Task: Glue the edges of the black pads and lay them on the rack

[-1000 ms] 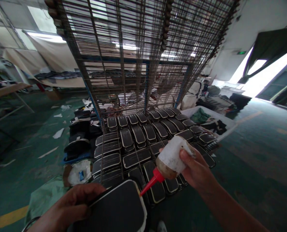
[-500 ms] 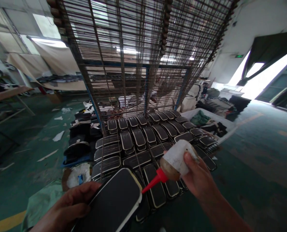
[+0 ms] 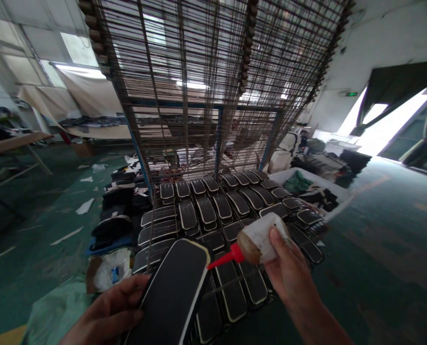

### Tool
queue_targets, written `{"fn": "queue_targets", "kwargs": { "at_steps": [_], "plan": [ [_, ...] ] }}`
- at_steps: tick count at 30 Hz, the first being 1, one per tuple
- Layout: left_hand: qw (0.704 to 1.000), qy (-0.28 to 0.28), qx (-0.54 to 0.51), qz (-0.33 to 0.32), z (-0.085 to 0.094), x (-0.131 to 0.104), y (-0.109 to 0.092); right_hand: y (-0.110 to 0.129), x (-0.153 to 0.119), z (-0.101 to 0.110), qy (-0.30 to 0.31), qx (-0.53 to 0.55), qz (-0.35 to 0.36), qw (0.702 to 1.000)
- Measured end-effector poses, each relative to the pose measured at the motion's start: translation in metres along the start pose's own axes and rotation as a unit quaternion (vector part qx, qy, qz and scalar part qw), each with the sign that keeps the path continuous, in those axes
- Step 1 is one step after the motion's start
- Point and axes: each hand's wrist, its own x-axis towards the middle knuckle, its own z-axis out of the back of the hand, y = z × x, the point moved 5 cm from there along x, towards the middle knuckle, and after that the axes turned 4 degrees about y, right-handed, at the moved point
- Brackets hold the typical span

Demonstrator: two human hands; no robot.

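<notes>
In the head view, the left hand [image 3: 109, 309] grips a black panel [image 3: 172, 294] along its near-left side, the panel reaching away from the fingers, while the right hand [image 3: 288, 268] wraps a white bottle [image 3: 265, 237], its red nozzle [image 3: 224, 259] pointing left of the fingers to the panel's pale rim [image 3: 206, 251]. Similar panels [image 3: 231, 290] crowd the space between and beyond both hands' fingers; green floor [image 3: 378, 249] stretches to the right fingers' right.
</notes>
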Motion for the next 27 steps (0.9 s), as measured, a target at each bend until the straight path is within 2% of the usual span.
{"fn": "queue_targets", "kwargs": {
  "at_steps": [6, 13, 21, 27],
  "plan": [
    [1.0, -0.006, -0.002, 0.001, 0.006, 0.0, 0.002, 0.0, -0.001, -0.004, -0.006, -0.018, 0.016, 1.0],
    [0.999, -0.015, -0.027, 0.013, -0.009, -0.005, -0.005, -0.011, -0.012, -0.009, 0.015, -0.045, -0.013, 0.999],
    [0.999, -0.038, -0.034, 0.008, -0.01, -0.003, -0.009, -0.02, -0.024, -0.013, 0.032, -0.055, -0.022, 0.998],
    [0.998, -0.047, -0.034, 0.004, -0.019, -0.003, -0.018, -0.023, -0.035, -0.021, 0.085, -0.052, -0.032, 0.995]
  ]
}}
